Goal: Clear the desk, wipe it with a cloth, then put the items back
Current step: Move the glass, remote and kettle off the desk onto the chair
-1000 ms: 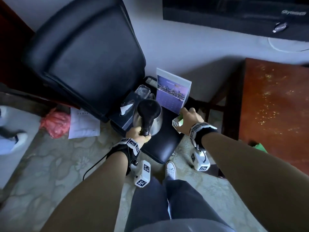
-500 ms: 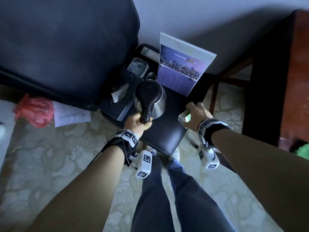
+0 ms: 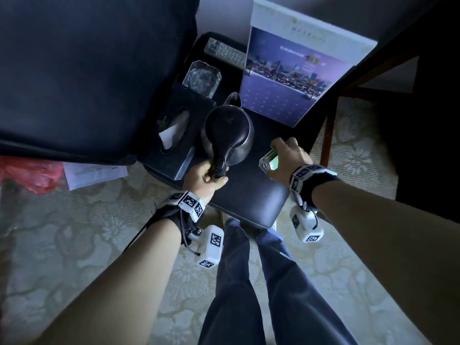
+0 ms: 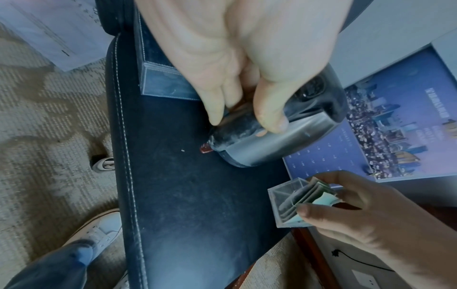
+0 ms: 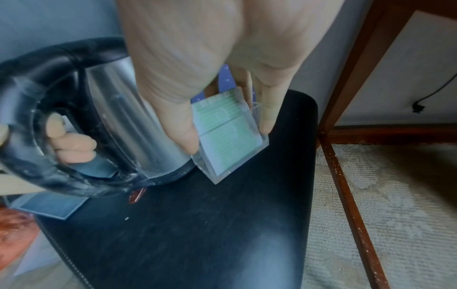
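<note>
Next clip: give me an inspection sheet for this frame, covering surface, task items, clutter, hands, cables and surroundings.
Surface: dark padded stool, dusty, small white specks in the wrist views.
Task items: kettle, clear card holder, calendar, remote, glass ashtray, tissue box, all at the stool.
Clutter: red bag and paper sheet on the carpet.
Hands: left hand grips the kettle handle; right hand holds the card holder.
Cables: black cord along the wall.
Surroundings: black chair, wooden table leg, patterned carpet.

calendar | date numerals only — other print illegible
</note>
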Action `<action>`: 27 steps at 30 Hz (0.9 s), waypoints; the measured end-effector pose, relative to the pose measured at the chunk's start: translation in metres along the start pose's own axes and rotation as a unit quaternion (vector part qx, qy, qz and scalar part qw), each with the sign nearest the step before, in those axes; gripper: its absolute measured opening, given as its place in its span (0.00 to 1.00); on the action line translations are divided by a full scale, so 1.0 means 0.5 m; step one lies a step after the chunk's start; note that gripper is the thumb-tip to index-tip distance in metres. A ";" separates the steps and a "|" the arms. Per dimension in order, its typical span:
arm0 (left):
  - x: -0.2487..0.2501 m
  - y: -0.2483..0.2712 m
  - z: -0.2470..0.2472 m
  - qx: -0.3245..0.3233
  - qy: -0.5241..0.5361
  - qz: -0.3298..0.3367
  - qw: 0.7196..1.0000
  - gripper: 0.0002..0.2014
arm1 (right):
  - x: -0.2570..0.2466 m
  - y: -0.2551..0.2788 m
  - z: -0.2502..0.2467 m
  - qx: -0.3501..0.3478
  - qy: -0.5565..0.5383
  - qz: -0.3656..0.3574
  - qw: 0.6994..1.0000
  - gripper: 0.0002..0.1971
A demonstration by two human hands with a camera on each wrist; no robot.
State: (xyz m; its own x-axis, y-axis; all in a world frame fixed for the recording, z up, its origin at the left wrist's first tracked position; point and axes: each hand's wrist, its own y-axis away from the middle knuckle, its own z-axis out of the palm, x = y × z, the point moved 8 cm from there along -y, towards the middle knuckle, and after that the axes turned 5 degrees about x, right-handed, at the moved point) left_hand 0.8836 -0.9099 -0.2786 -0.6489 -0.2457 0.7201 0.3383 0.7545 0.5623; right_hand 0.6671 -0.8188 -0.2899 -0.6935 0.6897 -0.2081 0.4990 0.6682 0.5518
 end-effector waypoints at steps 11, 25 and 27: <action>-0.044 -0.003 0.018 -0.017 0.061 -0.026 0.998 0.13 | -0.014 -0.021 0.054 -0.003 -0.002 0.014 1.000 0.28; -0.090 -0.015 0.042 0.103 0.037 -0.104 0.989 0.11 | -0.035 -0.045 0.127 -0.026 0.048 -0.030 0.998 0.36; -0.095 -0.020 0.043 0.109 0.035 -0.109 0.987 0.11 | -0.035 -0.044 0.132 -0.015 0.042 -0.029 0.999 0.38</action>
State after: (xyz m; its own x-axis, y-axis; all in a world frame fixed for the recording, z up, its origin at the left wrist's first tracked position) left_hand 0.8964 -0.8927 -0.3274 -0.6389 -0.4524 0.6222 0.0359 0.7904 0.6116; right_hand 0.7024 -0.8270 -0.3516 -0.7627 0.6230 -0.1737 0.4409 0.6973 0.5651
